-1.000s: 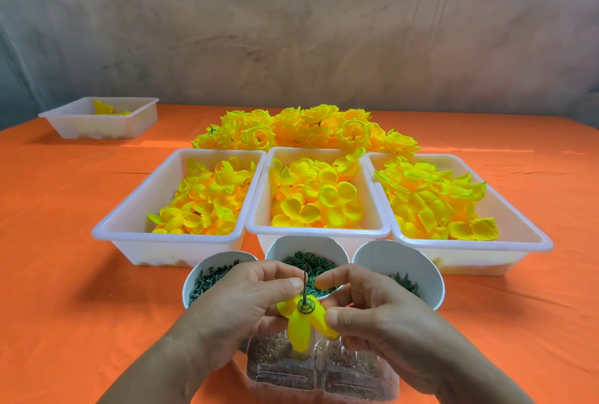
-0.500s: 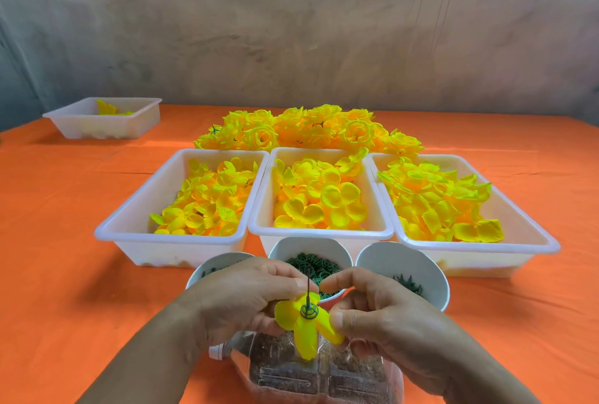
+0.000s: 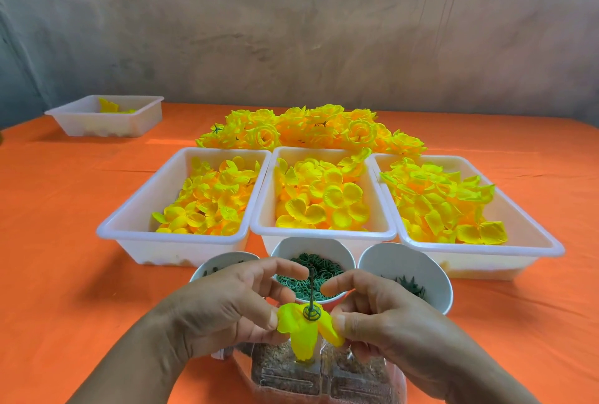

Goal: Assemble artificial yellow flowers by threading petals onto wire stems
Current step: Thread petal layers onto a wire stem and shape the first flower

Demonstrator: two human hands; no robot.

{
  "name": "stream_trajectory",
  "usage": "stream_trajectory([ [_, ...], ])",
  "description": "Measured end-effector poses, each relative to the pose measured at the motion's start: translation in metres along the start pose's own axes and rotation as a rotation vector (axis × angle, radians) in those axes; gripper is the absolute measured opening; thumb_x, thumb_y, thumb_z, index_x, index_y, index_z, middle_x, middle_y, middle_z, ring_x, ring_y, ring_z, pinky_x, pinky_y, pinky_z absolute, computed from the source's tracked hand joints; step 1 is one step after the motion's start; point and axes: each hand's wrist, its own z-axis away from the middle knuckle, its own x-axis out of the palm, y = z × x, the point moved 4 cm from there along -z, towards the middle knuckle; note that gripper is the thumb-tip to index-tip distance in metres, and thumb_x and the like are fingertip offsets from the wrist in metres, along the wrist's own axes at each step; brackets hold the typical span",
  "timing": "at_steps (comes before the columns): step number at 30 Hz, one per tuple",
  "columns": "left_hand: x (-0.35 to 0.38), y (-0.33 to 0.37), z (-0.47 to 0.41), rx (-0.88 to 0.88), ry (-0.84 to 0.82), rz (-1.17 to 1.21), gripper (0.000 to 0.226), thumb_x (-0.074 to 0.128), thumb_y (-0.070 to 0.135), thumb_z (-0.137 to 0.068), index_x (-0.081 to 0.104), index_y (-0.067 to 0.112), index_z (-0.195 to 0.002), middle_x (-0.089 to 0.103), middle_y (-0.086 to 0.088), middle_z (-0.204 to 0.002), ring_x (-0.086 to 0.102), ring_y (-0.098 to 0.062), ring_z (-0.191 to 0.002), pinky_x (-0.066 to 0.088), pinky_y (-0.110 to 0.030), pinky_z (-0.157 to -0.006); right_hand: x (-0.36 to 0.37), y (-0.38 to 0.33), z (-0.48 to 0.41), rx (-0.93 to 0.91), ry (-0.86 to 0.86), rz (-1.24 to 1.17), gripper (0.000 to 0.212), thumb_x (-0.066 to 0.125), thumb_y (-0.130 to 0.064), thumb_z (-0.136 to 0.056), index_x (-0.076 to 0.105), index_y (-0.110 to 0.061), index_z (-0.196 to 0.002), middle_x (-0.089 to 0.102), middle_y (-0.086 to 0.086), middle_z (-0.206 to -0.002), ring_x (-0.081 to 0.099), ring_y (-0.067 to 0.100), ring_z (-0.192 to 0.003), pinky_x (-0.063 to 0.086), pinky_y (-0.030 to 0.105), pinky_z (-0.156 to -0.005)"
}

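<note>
at 6 o'clock on the orange bench [image 3: 64, 241], the left hand [image 3: 227, 309] pinches the yellow petal [image 3: 303, 334] from its 9 o'clock side, the right hand [image 3: 389, 322] from 3 o'clock, fingers curled on it; the green wire stem [image 3: 311, 287] stands upright through the petal's centre, with the cup of green rings [image 3: 311, 244] at its 12 o'clock

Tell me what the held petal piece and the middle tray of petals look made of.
The petal piece: probably thin fabric or soft plastic, matte; it droops limply and creases. The middle tray: translucent white plastic, smooth with slight sheen, moulded rolled rim.
</note>
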Motion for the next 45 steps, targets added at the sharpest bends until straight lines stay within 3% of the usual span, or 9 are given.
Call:
stream_trajectory([
  [14, 0.006, -0.005, -0.005, -0.022, -0.06, 0.111, 0.064, 0.052, -0.015, -0.058, 0.062, 0.001, -0.119, 0.054, -0.012, -0.081, 0.056, -0.022, -0.069, 0.054, -0.041, -0.069, -0.001, 0.004, -0.001, 0.003, 0.007, -0.015, 0.024, 0.061, 0.004, -0.087, 0.061, -0.009, -0.107, 0.061, 0.007, -0.071, 0.054, 0.017, -0.059, 0.043, 0.022, -0.051],
  [16, 0.006, -0.004, -0.003, -0.035, 0.009, -0.026, 0.06, 0.053, -0.016, -0.06, 0.063, 0.003, -0.116, 0.054, -0.011, -0.083, 0.059, -0.017, -0.066, 0.055, -0.037, -0.064, -0.001, 0.004, -0.001, 0.001, 0.002, -0.019, 0.024, 0.061, 0.005, -0.087, 0.061, -0.008, -0.108, 0.061, 0.007, -0.071, 0.055, 0.014, -0.057, 0.043, 0.02, -0.05],
  [19, 0.002, 0.003, 0.001, 0.062, 0.152, -0.513, 0.053, 0.057, -0.016, -0.07, 0.067, 0.021, -0.107, 0.057, -0.007, -0.089, 0.06, -0.003, -0.064, 0.052, -0.024, -0.062, -0.001, 0.003, 0.0, 0.0, -0.003, -0.031, 0.025, 0.06, 0.006, -0.087, 0.061, -0.007, -0.108, 0.06, 0.008, -0.071, 0.055, 0.013, -0.055, 0.043, 0.02, -0.05],
  [23, 0.011, 0.012, 0.008, 0.35, 0.067, -0.629, 0.053, 0.068, 0.022, -0.059, 0.068, 0.041, -0.108, 0.059, 0.006, -0.112, 0.059, -0.003, -0.112, 0.049, -0.022, -0.093, 0.0, 0.004, 0.002, 0.012, -0.013, -0.097, 0.026, 0.061, 0.008, -0.086, 0.06, -0.004, -0.109, 0.058, 0.011, -0.074, 0.055, 0.017, -0.06, 0.043, 0.021, -0.051],
  [26, 0.019, 0.001, 0.003, 0.438, 0.032, -0.607, 0.044, 0.078, 0.043, -0.068, 0.07, 0.035, -0.11, 0.058, 0.014, -0.116, 0.058, -0.014, -0.12, 0.045, -0.034, -0.103, 0.0, 0.002, 0.004, 0.011, -0.028, -0.088, 0.028, 0.066, 0.005, -0.082, 0.061, -0.005, -0.107, 0.059, 0.01, -0.073, 0.055, 0.017, -0.061, 0.043, 0.021, -0.051],
  [31, 0.017, -0.006, -0.003, 0.516, 0.202, -0.575, 0.026, 0.08, 0.051, -0.064, 0.078, 0.032, -0.082, 0.067, 0.006, -0.103, 0.065, -0.012, -0.104, 0.049, -0.034, -0.096, 0.001, 0.003, 0.002, 0.007, 0.007, 0.033, 0.036, 0.062, 0.001, -0.074, 0.058, -0.008, -0.109, 0.063, 0.007, -0.07, 0.052, 0.024, -0.063, 0.043, 0.025, -0.052],
  [37, 0.021, -0.005, 0.0, 0.527, 0.145, -0.57, 0.026, 0.079, 0.05, -0.067, 0.077, 0.033, -0.086, 0.066, 0.008, -0.106, 0.065, -0.01, -0.107, 0.048, -0.02, -0.09, -0.001, -0.002, 0.001, 0.011, -0.012, 0.17, 0.026, 0.064, -0.002, -0.082, 0.061, -0.015, -0.105, 0.067, 0.01, -0.072, 0.059, 0.021, -0.06, 0.048, 0.029, -0.057],
  [40, 0.023, -0.005, 0.001, 0.559, 0.141, -0.511, 0.03, 0.082, 0.045, -0.066, 0.077, 0.031, -0.092, 0.064, 0.009, -0.107, 0.065, -0.014, -0.106, 0.052, -0.025, -0.089, -0.017, -0.01, -0.007, -0.032, 0.142, 0.272, 0.014, 0.067, -0.011, -0.085, 0.068, -0.022, -0.094, 0.067, 0.0, -0.067, 0.059, 0.013, -0.058, 0.049, 0.029, -0.055],
  [45, 0.021, -0.008, -0.004, 0.584, 0.245, -0.459, 0.014, 0.085, 0.039, -0.06, 0.079, 0.029, -0.069, 0.065, 0.012, -0.096, 0.064, -0.003, -0.1, 0.048, -0.011, -0.074, -0.056, -0.032, -0.037, -0.148, 0.362, 0.37, 0.008, 0.066, -0.016, -0.087, 0.07, -0.022, -0.085, 0.068, 0.001, -0.069, 0.059, 0.017, -0.061, 0.047, 0.036, -0.057],
])
